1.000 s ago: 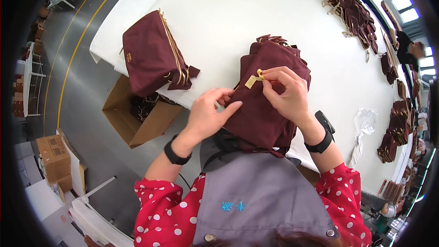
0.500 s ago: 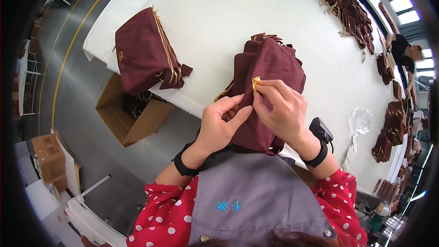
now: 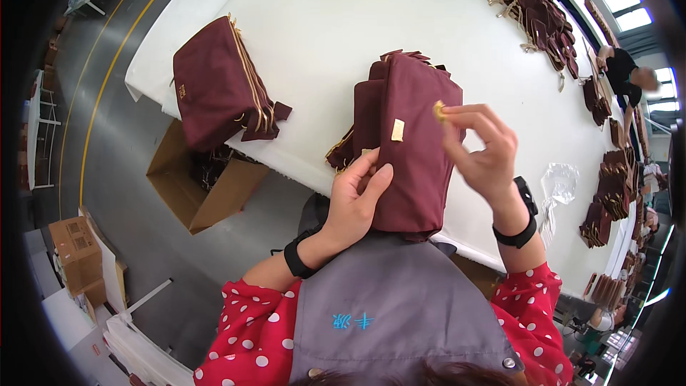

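A maroon fabric pouch [image 3: 421, 179] lies on top of a stack of similar pouches at the table's near edge. My left hand [image 3: 355, 197] pinches its left edge, with the thumb on top and the fingers underneath. On the pouch's upper face shows a small gold rectangle [image 3: 397, 130]. Raised over the pouch's right side, my right hand [image 3: 486, 147] pinches a small crumpled gold scrap [image 3: 439, 109] between thumb and forefinger; it looks like foil. The right fingers are slightly blurred. Another sliver of gold peeks out beside my left fingertips.
To the left, a second stack of maroon pouches [image 3: 214, 82] with gold zips overhangs the white table [image 3: 307, 36]. Below it stands an open cardboard box [image 3: 171, 186]. More maroon pieces [image 3: 529, 7] lie along the far right, near a crumpled clear plastic bag [image 3: 559, 184]. Another person [image 3: 625, 75] works beyond.
My right hand has lifted off the pouch and moved right with the gold scrap. The gold rectangle is now uncovered. My left hand stays on the pouch's edge.
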`<state>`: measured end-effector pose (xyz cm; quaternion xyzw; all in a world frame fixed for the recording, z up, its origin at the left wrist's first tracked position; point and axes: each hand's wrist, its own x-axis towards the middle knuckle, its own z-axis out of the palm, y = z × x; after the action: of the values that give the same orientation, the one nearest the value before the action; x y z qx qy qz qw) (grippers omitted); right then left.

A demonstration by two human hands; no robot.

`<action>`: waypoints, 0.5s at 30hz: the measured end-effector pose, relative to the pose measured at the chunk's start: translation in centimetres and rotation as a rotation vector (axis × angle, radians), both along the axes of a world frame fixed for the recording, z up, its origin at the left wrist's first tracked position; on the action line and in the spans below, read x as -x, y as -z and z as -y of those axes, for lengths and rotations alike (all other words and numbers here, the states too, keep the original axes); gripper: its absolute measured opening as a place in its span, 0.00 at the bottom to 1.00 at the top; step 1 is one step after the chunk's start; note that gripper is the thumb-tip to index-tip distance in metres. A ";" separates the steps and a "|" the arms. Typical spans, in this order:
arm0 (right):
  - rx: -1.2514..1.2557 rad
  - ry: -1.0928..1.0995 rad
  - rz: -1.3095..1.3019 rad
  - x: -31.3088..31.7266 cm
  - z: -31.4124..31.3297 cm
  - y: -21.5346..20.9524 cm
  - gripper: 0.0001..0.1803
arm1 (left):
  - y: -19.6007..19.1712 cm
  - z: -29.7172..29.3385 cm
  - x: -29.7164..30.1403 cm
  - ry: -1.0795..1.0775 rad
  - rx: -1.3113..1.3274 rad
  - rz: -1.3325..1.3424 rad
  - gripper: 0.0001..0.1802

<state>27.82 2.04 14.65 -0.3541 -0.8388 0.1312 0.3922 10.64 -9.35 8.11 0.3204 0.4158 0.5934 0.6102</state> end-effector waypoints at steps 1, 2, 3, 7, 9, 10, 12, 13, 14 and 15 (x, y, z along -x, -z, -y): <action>-0.037 -0.008 0.034 0.8 0.5 0.3 0.04 | 0.0 0.2 -0.2 0.020 0.006 0.000 0.19; -0.073 -0.017 0.069 1.4 0.9 1.0 0.05 | -0.2 0.4 -0.5 0.014 -0.001 -0.016 0.20; -0.100 -0.018 0.084 1.9 0.8 1.8 0.05 | -0.4 0.6 -0.7 0.002 -0.008 -0.031 0.20; -0.052 -0.149 0.147 1.7 1.3 1.0 0.05 | 0.1 0.9 -1.0 -0.049 -0.013 -0.096 0.24; -0.059 -0.158 0.143 1.9 1.5 0.5 0.05 | 0.2 0.8 -1.1 -0.057 -0.015 -0.078 0.24; -0.063 -0.160 0.142 2.0 1.6 0.3 0.05 | 0.2 0.7 -1.1 -0.059 -0.017 -0.067 0.24; -0.058 -0.150 0.115 1.9 1.4 0.6 0.06 | -0.1 0.8 -1.1 -0.050 -0.031 -0.072 0.24; -0.055 -0.144 0.102 1.9 1.3 0.8 0.06 | -0.3 0.8 -1.1 -0.044 -0.038 -0.074 0.24; -0.063 -0.144 0.104 1.9 1.2 1.0 0.06 | -0.2 0.9 -1.1 -0.039 -0.045 -0.121 0.24; -0.073 -0.144 0.108 2.0 1.0 1.1 0.06 | -0.1 1.0 -1.0 -0.034 -0.054 -0.167 0.24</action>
<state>25.80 1.08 13.53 -0.2849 -0.8862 0.1092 0.3485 11.69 -10.32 8.23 0.3781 0.4545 0.5857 0.5545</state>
